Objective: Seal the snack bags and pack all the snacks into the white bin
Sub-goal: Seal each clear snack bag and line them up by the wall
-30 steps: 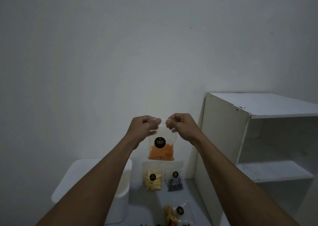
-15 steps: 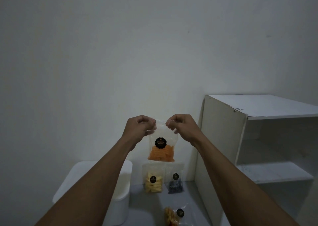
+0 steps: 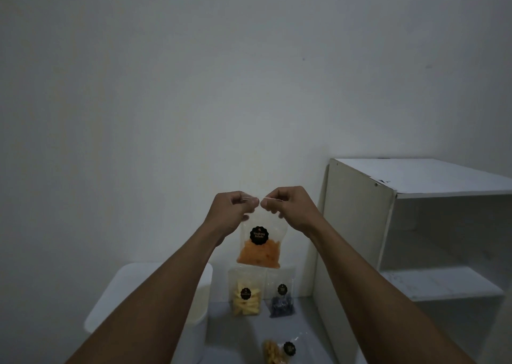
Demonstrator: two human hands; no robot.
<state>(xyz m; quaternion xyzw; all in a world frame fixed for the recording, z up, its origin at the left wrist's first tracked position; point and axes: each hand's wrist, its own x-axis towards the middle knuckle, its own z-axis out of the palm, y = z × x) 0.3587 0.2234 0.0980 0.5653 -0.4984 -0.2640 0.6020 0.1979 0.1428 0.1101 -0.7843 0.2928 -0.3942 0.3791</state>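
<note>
The fingers of the left hand (image 3: 231, 211) are closed in a pinch on the top edge of a clear snack bag (image 3: 259, 241), and those of the right hand (image 3: 288, 207) pinch the same edge just beside them, the fingertips of the two hands almost touching. The bag hangs upright in the air from this grip, in front of the wall (image 3: 194, 86). It holds orange snacks in its lower part and bears a round black label in its middle. Both forearms reach forward from the bottom of the view.

Below the raised bag, two more bags stand against the wall on the grey surface (image 3: 235, 333): a yellow snack bag (image 3: 246, 294) and, touching its right side, a dark snack bag (image 3: 281, 297). Nearer the camera lies a fourth bag (image 3: 279, 351). The white bin (image 3: 199, 286) stands to the left, partly hidden by the left forearm. A white shelf unit (image 3: 357, 239) stands to the right.
</note>
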